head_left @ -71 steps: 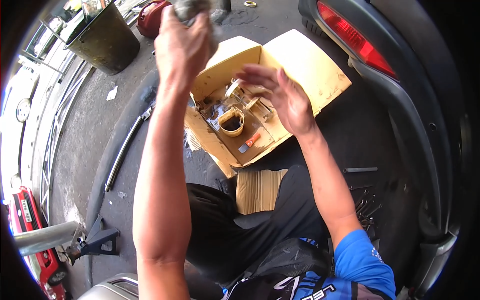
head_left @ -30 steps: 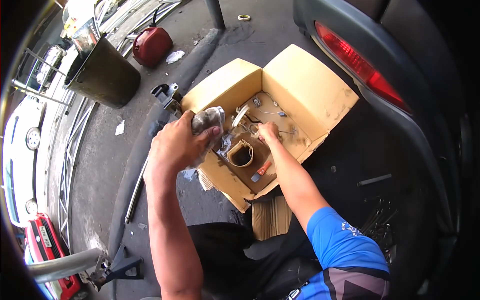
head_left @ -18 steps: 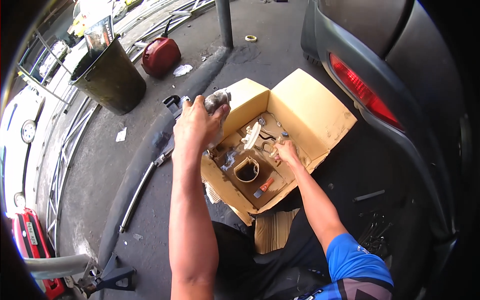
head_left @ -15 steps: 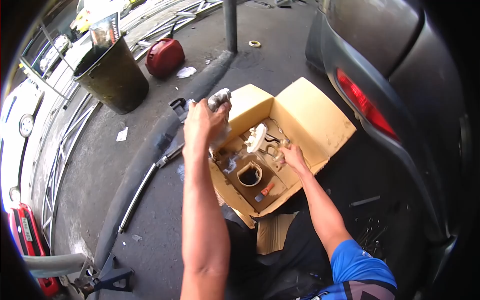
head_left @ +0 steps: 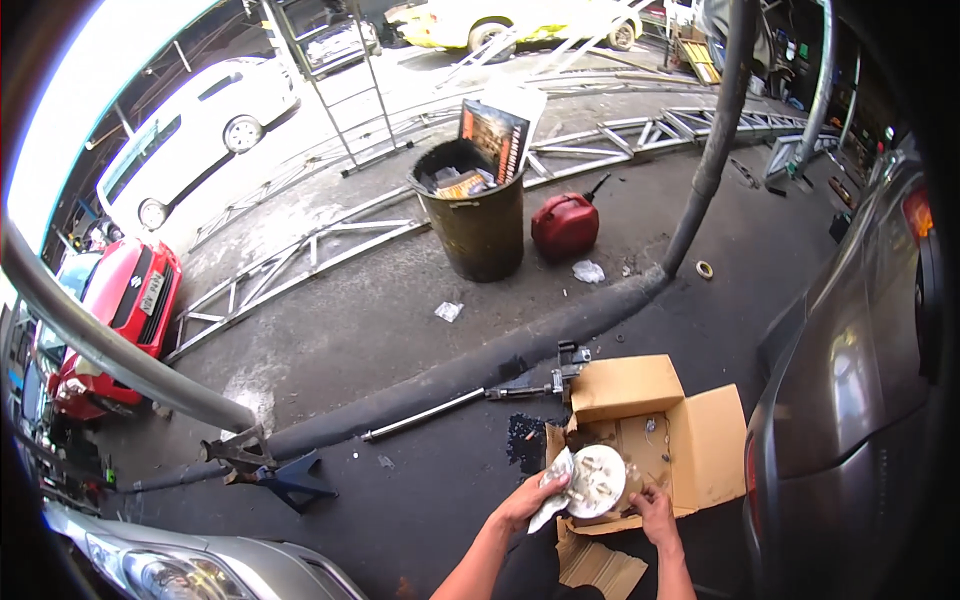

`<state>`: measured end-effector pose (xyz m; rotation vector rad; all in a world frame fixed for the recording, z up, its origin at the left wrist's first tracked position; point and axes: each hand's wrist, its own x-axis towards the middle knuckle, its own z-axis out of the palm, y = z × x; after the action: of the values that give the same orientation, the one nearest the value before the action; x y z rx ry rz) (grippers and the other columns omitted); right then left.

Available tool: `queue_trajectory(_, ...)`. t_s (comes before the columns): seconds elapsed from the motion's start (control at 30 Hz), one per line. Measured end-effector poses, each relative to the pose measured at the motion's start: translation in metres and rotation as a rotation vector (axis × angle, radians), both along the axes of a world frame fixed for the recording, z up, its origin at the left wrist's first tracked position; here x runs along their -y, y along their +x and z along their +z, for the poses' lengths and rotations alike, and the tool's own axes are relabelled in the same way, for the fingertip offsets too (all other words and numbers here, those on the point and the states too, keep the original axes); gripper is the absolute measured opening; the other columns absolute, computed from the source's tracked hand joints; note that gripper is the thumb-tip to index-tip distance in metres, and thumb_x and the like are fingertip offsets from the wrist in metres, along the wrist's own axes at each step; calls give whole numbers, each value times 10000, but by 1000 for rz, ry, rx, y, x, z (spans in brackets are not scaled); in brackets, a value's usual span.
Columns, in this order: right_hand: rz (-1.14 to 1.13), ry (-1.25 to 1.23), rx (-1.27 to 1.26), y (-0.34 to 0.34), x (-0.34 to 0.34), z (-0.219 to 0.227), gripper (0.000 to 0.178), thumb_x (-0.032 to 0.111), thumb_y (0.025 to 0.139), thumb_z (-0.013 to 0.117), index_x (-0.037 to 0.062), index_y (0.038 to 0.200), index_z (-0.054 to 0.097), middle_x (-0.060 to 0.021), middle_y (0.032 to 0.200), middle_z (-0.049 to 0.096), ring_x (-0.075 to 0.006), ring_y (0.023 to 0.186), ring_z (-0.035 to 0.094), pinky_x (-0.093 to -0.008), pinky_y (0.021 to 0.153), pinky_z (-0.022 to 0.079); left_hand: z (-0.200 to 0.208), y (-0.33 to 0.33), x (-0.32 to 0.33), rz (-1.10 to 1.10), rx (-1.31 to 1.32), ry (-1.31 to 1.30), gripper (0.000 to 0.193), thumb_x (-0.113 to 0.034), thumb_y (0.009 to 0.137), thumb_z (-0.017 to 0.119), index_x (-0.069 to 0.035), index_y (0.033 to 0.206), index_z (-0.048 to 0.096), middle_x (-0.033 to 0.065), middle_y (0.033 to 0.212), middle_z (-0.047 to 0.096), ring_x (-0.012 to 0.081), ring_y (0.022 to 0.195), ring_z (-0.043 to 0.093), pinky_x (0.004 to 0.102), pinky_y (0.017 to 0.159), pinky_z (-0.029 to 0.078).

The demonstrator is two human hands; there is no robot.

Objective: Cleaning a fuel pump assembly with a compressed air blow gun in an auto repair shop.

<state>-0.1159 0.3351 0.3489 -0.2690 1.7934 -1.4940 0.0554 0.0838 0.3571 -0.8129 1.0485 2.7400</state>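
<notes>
Currently | left hand (head_left: 526, 503) clasps bag (head_left: 552, 510) | disc (head_left: 597, 483) between 2 and 3 o'clock from it, 10 o'clock from right hand (head_left: 657, 514) | right fingers curled narrow, cannot tell on what | box (head_left: 712, 440) toward disc's 2 o'clock

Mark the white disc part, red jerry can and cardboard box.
White disc part (head_left: 598, 482): head view, its round face.
Red jerry can (head_left: 564, 229): head view, its side.
Cardboard box (head_left: 714, 445): head view, its right flap.
</notes>
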Motion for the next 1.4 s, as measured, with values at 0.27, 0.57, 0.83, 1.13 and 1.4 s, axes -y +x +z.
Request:
queue_trajectory(0.27,349,-82,282,107,97,186,157,114,962,707,-21,1014,646,-58,916,691,-161,799,697,-304,737,589,250,167,10,482,114,-9,471,-203,936,760,1,1323,585,73,1182,699,159,1019,688,293,892,561)
queue_trajectory(0.57,812,-140,170,220,275,346,218,210,999,677,-5,1006,645,-79,883,717,-153,764,692,-302,721,577,391,314,73,1021,89,11,405,-129,896,756,44,1234,614,113,1074,719,217,912,723,364,806,610)
queue_trajectory(0.83,1208,79,275,260,472,328,430,415,1021,632,24,1201,654,-70,1026,726,-151,902,683,-295,811,571,423,399,136,1379,278,-192,278,-75,895,698,-9,1164,674,54,981,682,171,809,654,312,681,540)
queue_trajectory(1.13,952,136,16,177,672,378,490,483,1019,606,23,1187,632,-83,1027,710,-151,838,674,-311,753,574,430,463,269,1693,402,-316,285,-83,920,724,-11,1186,650,65,963,677,168,709,633,301,559,520)
queue_trajectory(1.4,926,314,144,104,939,326,429,432,1051,553,32,1171,647,-116,1032,726,-237,858,711,-394,788,591,389,478,452,1956,631,-226,298,-191,964,676,38,1153,655,93,981,680,195,740,641,327,613,535)
